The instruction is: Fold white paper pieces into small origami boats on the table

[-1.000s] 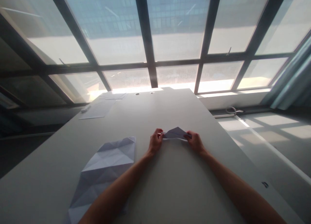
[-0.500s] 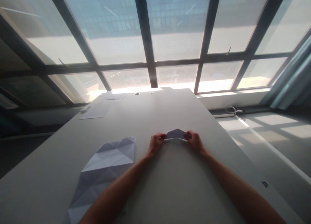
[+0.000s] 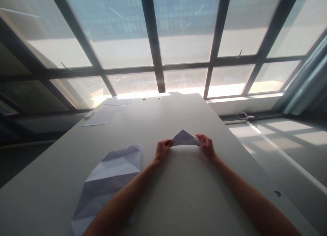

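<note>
Between my two hands is a small folded sheet of paper [image 3: 183, 138], white to pale grey, with a pointed top and a straight lower edge. My left hand [image 3: 162, 149] pinches its left corner. The right corner is gripped by the fingers of my right hand [image 3: 206, 146]. To the left lies a larger creased sheet of paper [image 3: 112, 171] with many fold lines, partly hidden under my left forearm.
All of this is on a long white table [image 3: 163, 120] reaching towards the windows. Flat white sheets [image 3: 102, 116] and a small white object [image 3: 89, 115] lie at its far left. A small dark mark [image 3: 277, 193] shows near the right edge.
The folded paper has tipped so that its peak stands higher and more of its face shows. Both hands keep hold of its ends with little shift.
</note>
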`<act>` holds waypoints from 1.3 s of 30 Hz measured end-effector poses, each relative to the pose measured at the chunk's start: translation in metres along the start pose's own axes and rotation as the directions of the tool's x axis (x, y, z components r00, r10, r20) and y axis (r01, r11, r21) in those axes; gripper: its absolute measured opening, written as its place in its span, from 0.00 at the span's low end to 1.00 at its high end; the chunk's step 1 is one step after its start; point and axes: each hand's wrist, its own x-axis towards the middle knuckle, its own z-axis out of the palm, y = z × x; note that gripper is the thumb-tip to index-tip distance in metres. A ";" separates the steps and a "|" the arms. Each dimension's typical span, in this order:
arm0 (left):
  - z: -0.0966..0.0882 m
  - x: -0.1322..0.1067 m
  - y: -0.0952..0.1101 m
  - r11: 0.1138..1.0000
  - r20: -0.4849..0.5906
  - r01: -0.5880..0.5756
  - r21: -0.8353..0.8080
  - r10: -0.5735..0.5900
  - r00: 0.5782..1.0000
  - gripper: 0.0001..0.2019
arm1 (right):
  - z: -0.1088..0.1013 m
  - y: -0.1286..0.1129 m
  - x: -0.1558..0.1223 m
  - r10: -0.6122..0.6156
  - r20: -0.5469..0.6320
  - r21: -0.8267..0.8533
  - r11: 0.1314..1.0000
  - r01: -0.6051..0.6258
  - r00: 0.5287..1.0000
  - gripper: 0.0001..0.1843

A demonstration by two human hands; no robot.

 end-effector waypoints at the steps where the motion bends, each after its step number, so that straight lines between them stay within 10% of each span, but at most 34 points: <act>1: 0.000 0.001 0.000 1.000 -0.008 0.008 -0.015 -0.008 1.000 0.16 | -0.002 0.000 0.002 0.066 -0.015 0.094 0.993 -0.065 0.998 0.23; 5: -0.001 0.001 0.001 0.998 -0.019 0.029 -0.062 -0.030 0.999 0.17 | -0.013 -0.002 0.008 0.248 0.077 0.318 0.912 -0.260 0.966 0.21; 12: -0.003 0.000 0.004 0.994 -0.012 0.057 -0.096 -0.059 0.998 0.18 | -0.018 0.007 0.010 0.185 0.242 0.270 0.930 -0.249 0.953 0.20; 30: -0.004 0.002 0.003 0.991 -0.068 0.077 -0.105 -0.084 0.994 0.19 | -0.010 0.002 0.004 -0.055 0.253 0.176 0.984 0.010 0.966 0.24; 39: -0.001 0.002 0.000 0.991 -0.056 0.045 -0.124 -0.052 0.997 0.17 | -0.003 0.012 0.006 0.062 0.105 0.226 0.971 -0.084 0.993 0.24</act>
